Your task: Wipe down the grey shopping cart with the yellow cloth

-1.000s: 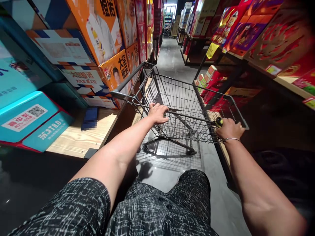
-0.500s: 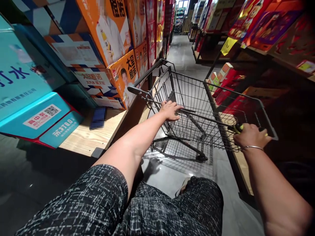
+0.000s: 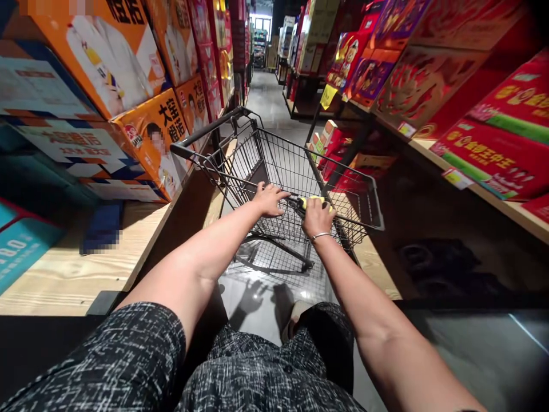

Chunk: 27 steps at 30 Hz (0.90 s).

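Observation:
A black wire shopping cart [image 3: 295, 166] stands in the aisle in front of me, its basket empty. My left hand [image 3: 269, 199] rests closed over the cart's rear bar near the middle. My right hand [image 3: 316, 216], with a thin bangle at the wrist, grips the yellow-and-black handle [image 3: 309, 200] just to the right of the left hand. Both arms reach forward over my patterned dark clothing.
Orange gift boxes [image 3: 150, 137] and a teal box [image 3: 21, 246] sit on a low wooden shelf [image 3: 72, 274] at left. Red gift boxes [image 3: 493, 149] fill shelves at right. The grey floor of the aisle [image 3: 270, 97] runs ahead between more shelves.
My right hand has slid left along the cart's handle, ending close to my left hand. The cart and my view have moved forward and swung slightly along the aisle.

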### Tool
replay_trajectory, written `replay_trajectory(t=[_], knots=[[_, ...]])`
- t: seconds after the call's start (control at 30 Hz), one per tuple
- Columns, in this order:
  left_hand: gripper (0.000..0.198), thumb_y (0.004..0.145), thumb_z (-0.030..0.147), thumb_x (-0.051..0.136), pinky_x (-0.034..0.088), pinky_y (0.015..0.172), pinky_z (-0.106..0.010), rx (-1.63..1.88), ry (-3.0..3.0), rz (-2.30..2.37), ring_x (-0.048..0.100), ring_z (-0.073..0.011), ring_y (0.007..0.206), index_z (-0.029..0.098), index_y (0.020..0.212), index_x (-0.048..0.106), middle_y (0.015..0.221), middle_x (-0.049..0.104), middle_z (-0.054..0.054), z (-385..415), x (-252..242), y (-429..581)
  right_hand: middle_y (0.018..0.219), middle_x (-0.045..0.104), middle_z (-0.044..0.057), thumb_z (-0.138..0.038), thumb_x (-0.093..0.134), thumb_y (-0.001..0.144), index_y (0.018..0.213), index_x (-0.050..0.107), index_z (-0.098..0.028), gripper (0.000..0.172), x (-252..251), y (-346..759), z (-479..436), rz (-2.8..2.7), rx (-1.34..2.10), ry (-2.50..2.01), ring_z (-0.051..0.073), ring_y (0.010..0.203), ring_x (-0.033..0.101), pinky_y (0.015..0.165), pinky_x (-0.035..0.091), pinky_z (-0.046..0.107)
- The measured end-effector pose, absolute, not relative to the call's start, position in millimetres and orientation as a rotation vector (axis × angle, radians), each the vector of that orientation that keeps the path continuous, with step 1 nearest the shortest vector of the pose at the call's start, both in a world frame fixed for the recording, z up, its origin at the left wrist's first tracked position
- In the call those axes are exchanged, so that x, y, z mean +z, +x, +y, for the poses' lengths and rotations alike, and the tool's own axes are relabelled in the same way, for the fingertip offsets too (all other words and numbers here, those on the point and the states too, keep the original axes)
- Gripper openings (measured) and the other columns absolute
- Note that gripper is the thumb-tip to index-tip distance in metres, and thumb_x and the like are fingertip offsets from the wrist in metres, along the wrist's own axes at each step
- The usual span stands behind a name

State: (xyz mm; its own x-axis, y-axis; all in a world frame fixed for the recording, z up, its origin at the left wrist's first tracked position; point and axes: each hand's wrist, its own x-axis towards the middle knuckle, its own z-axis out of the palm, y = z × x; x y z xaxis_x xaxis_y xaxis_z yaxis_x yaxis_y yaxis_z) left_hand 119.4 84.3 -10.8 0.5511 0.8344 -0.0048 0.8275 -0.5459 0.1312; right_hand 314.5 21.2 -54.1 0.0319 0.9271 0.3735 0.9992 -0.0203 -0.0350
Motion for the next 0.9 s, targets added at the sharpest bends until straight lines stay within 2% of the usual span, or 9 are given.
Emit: replay_trajectory(t=[0.1,0.17,0.33,0.47,0.63,0.77,0.9], knots=[[0.062,0.085,0.047,0.064,0.005,0.125,-0.061,0.157,2.628,1.399,0.044,-0.0317,0.138,0.036,0.146,0.055,0.139,0.059,-0.007,78.9,-15.2,136.8,0.131,0.06,0.019,-0.018,0.055,0.085,0.14,0.056,-0.016,0.055,-50.7,335.4,16.8,-2.132,-0.352,-1.968,0.033,0.11,0.049,0.089,0.036,0.045],[0.055,0.086,0.043,0.062,0.006,0.125,-0.06,0.174,2.571,1.41,0.046,-0.0305,0.137,0.036,0.141,0.059,0.135,0.062,-0.006,80.8,-15.6,140.3,0.133,0.06,0.016,-0.018,0.058,0.083,0.141,0.057,-0.019,0.057,-52.0,367.9,7.8,-2.154,-0.357,-2.017,0.032,0.111,0.049,0.089,0.037,0.043],[0.049,0.084,0.038,0.061,0.01,0.123,-0.059,0.148,2.508,1.417,0.048,-0.0299,0.132,0.035,0.133,0.063,0.126,0.067,-0.004,87.1,-11.4,140.9,0.134,0.058,0.016,-0.014,0.054,0.082,0.137,0.06,-0.02,0.056,-75.7,439.4,-19.3,-1.85,-0.404,-2.208,0.034,0.119,0.044,0.092,0.037,0.046],[0.046,0.083,0.036,0.062,0.011,0.122,-0.059,0.177,2.515,1.415,0.049,-0.0298,0.13,0.034,0.129,0.065,0.12,0.067,-0.003,82.9,-11.8,140.0,0.136,0.052,0.015,-0.012,0.053,0.077,0.14,0.057,-0.021,0.064,-110.6,436.9,-22.9,-1.772,-0.43,-2.065,0.033,0.123,0.04,0.1,0.037,0.05],[0.045,0.082,0.032,0.061,0.011,0.121,-0.059,0.21,2.542,1.388,0.05,-0.0294,0.125,0.033,0.127,0.065,0.115,0.066,-0.003,77.4,-16.3,136.2,0.133,0.047,0.015,-0.015,0.052,0.08,0.135,0.061,-0.021,0.056,-145.4,410.7,-19.1,-1.619,-0.458,-1.994,0.033,0.124,0.036,0.108,0.033,0.052],[0.044,0.081,0.03,0.062,0.011,0.121,-0.059,0.234,2.546,1.39,0.051,-0.0294,0.124,0.034,0.124,0.065,0.113,0.066,-0.002,74.9,-16.5,136.1,0.135,0.048,0.016,-0.014,0.051,0.082,0.137,0.061,-0.022,0.057,-173.6,394.5,-28.8,-1.718,-0.257,-2.157,0.035,0.127,0.035,0.109,0.033,0.053],[0.043,0.08,0.03,0.062,0.011,0.121,-0.059,0.234,2.545,1.393,0.051,-0.0292,0.124,0.034,0.123,0.065,0.113,0.066,-0.001,72.1,-14.7,136.4,0.135,0.057,0.015,-0.011,0.054,0.08,0.137,0.062,-0.025,0.059,-215.6,377.0,-48.2,-1.973,0.042,-2.281,0.034,0.123,0.044,0.103,0.038,0.051]])
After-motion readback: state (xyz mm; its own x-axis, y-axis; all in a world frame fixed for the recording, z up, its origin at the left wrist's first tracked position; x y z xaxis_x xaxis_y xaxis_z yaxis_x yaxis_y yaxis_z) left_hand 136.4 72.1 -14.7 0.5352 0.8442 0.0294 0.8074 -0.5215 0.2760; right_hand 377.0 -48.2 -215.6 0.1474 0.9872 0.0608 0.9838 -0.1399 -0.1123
